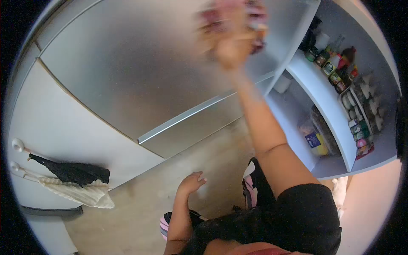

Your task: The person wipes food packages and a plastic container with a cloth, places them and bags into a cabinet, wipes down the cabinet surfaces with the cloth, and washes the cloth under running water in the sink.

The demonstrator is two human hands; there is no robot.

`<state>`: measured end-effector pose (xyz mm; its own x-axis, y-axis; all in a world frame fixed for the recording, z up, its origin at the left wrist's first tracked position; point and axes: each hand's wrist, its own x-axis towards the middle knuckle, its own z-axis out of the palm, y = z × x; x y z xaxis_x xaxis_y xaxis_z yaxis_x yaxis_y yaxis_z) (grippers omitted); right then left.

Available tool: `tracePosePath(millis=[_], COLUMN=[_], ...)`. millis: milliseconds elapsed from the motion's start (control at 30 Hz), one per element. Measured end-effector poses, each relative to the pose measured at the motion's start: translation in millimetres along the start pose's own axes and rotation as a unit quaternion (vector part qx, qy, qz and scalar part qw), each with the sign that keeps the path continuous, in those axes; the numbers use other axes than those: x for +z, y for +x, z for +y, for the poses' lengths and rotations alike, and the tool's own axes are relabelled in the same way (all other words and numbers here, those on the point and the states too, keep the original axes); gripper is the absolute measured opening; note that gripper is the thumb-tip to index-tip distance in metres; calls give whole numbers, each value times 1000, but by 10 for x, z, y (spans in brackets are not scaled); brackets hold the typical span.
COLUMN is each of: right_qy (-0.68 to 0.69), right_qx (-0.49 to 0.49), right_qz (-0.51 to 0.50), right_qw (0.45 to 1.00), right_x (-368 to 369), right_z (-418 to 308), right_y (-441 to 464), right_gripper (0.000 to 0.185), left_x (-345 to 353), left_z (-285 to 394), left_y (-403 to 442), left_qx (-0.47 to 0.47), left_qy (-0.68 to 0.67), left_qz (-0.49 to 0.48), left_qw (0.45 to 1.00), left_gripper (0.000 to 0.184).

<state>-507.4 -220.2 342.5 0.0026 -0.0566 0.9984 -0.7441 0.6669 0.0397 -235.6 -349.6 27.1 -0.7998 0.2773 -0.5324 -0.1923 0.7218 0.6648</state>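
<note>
My right hand (233, 49) is raised at arm's length in front of a brushed-metal fridge door (140, 63). Its fingers are closed on a bunched, reddish patterned cloth (229, 10), which motion blurs. Whether the cloth touches the door I cannot tell. Low over the floor hangs my left hand (192, 183), holding nothing, its fingers loosely apart. A long metal handle strip (187, 118) crosses the door's lower part.
At the right, curved shelves (323, 102) hold several bottles (335, 70) and jars (359, 127). A black cloth (72, 170) and a cream cloth (80, 191) hang from hooks on a white panel (85, 123) at the left. Below is the pale floor (140, 191).
</note>
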Motion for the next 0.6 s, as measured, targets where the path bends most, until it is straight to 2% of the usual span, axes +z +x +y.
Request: tracePosePath(millis=[33,100,133,167,233,300,333,367,433,533,567,600], right_qy=[-40,-33,92,216,226,171,103,113,120,124,-94,-41], right_qx=[23,99,207,310,400,431,433,437,379,242,77,5], right_qz=[48,121,144,161,173,186,178,172,173,16,-49,-62], right_qw=[998,987,963,912,871,866,878,876,901,962,991,997], right_x=[-108,-287,-362,-407,-431,-363,-299,-225,-6,218,320,407], right_z=[449,1198,1412,1575,2077,1906,1639,1359,445,-1096,-1405,-1738], right_y=[-41,-201,-306,-417,-851,-1083,-1115,-1150,-955,-545,-530,-549], right_gripper=[43,46,40,35,29,43,45,45,48,55,50,47], left_x=[10,14,-3,-6,63,98,70,51,18,-54,-90,-111], left_z=[8,59,126,167,113,56,61,65,27,6,14,6], left_y=[-24,-134,-198,-231,-188,-251,-258,-271,-292,-350,-350,-347], left_qx=[9,10,21,32,42,46,59,74,70,45,28,24], left_qy=[26,49,48,45,62,79,63,47,39,35,35,33], left_qz=[9,18,21,26,39,55,61,65,80,73,61,63], left_qw=[1000,999,998,998,996,994,994,994,994,996,997,997], left_gripper=[58,57,56,56,55,55,55,55,55,56,56,56])
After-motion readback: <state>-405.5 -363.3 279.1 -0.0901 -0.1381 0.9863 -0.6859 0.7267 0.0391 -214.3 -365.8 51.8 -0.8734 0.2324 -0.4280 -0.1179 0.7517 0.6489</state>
